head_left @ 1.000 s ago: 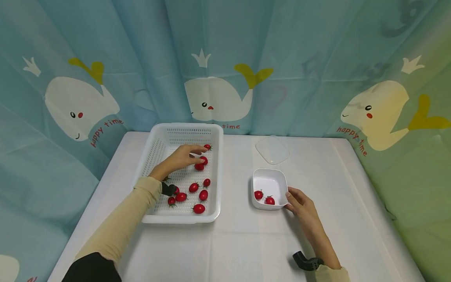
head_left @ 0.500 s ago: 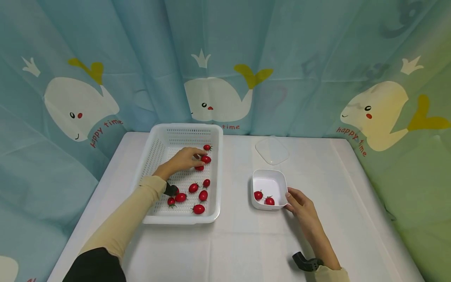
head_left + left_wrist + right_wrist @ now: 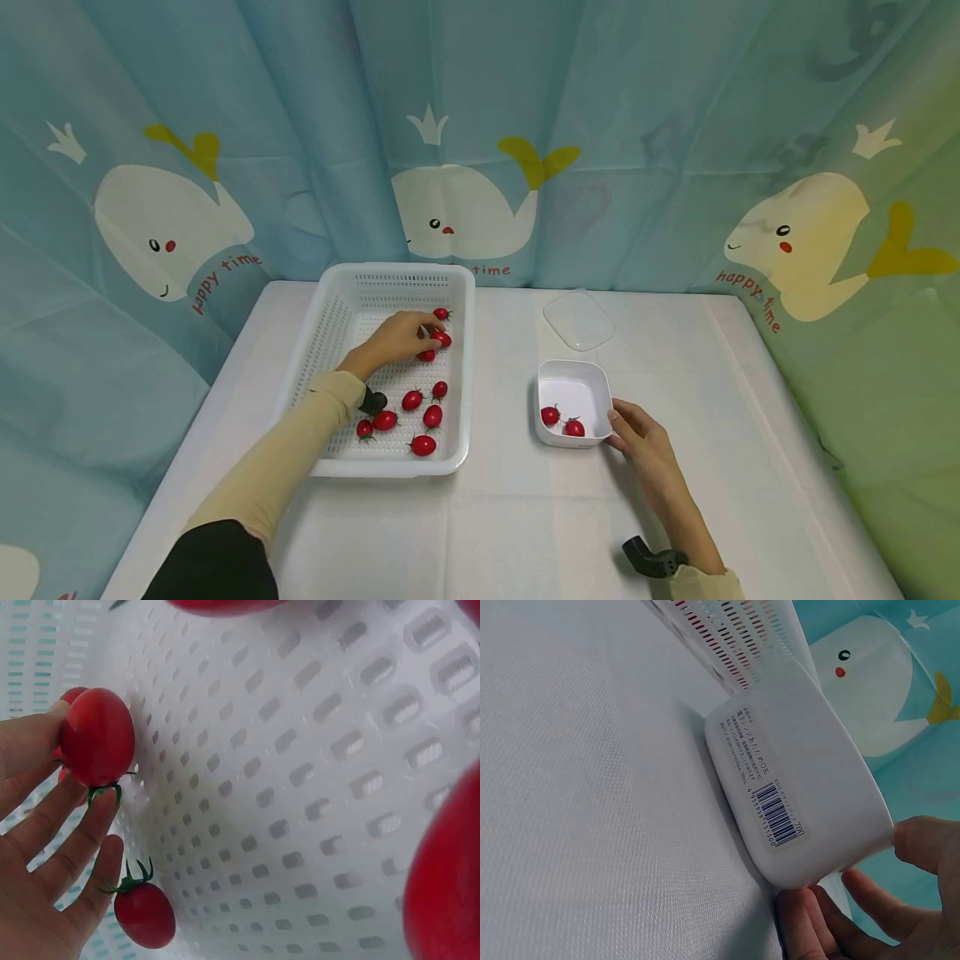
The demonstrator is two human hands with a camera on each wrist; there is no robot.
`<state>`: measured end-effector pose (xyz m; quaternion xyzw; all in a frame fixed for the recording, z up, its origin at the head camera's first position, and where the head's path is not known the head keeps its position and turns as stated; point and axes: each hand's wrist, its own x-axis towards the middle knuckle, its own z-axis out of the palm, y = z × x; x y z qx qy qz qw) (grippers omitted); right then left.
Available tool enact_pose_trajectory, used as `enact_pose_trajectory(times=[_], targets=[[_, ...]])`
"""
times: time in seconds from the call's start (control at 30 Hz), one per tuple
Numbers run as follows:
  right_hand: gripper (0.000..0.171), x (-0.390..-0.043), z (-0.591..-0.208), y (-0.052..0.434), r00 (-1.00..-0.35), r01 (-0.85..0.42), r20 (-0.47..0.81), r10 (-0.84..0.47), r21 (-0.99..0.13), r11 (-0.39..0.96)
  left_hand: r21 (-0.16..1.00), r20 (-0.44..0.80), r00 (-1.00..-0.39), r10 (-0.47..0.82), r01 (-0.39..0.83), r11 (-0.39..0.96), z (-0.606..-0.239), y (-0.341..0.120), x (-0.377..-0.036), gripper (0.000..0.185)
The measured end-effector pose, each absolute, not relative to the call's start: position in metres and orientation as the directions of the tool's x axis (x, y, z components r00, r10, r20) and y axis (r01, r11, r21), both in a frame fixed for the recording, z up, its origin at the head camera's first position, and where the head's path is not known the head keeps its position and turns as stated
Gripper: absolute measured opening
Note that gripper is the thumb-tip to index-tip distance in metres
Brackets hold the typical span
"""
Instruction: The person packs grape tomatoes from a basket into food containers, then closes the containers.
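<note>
Left hand [image 3: 397, 337], half-curled, pinches tomato [image 3: 99, 739]; right hand [image 3: 647, 442], partly curled, holds box [image 3: 581, 390]. Too light a pinch might let tomato slip beneath left hand.

Soft lt. (R-wrist pic dimmer)

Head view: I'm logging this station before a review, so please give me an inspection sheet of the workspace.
Surface: white cloth, faint creases.
Job's things: white basket holding several tomatoes; white box with two more tomatoes; clear lid lying behind the box.
Clutter: nothing seen.
Hands: left hand pinches a tomato in the basket; right hand grips the box's near right corner.
Cables: nothing seen.
Surroundings: blue-green patterned curtain.
</note>
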<state>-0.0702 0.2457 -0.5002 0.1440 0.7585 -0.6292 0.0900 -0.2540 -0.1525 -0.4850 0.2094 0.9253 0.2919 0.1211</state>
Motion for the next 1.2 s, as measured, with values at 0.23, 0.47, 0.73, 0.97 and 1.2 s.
enact_pose_trajectory(times=[0.23,0.47,0.73,0.97,1.2], targets=[[0.056,-0.07,-0.501,0.247,-0.939,0.342,-0.327,0.105,-0.923,0.178,0.589,-0.103,-0.884,0.456,0.316,0.744,-0.485,-0.15,-0.254,0.028],[0.057,-0.07,-0.501,0.246,-0.946,0.322,-0.308,0.101,-0.929,0.18,0.587,-0.094,-0.88,0.465,0.329,0.74,-0.476,-0.151,-0.252,0.03],[0.057,-0.071,-0.502,0.247,-0.943,0.332,-0.317,0.105,-0.924,0.191,0.58,-0.086,-0.889,0.45,0.323,0.748,-0.463,-0.154,-0.247,0.028],[0.058,-0.071,-0.502,0.247,-0.939,0.342,-0.327,0.104,-0.918,0.2,0.608,-0.062,-0.896,0.44,0.316,0.728,-0.451,-0.154,-0.241,0.027],[0.058,-0.071,-0.502,0.248,-0.94,0.342,-0.328,0.098,-0.918,0.2,0.649,-0.024,-0.894,0.447,0.326,0.688,-0.437,-0.147,-0.234,0.026]])
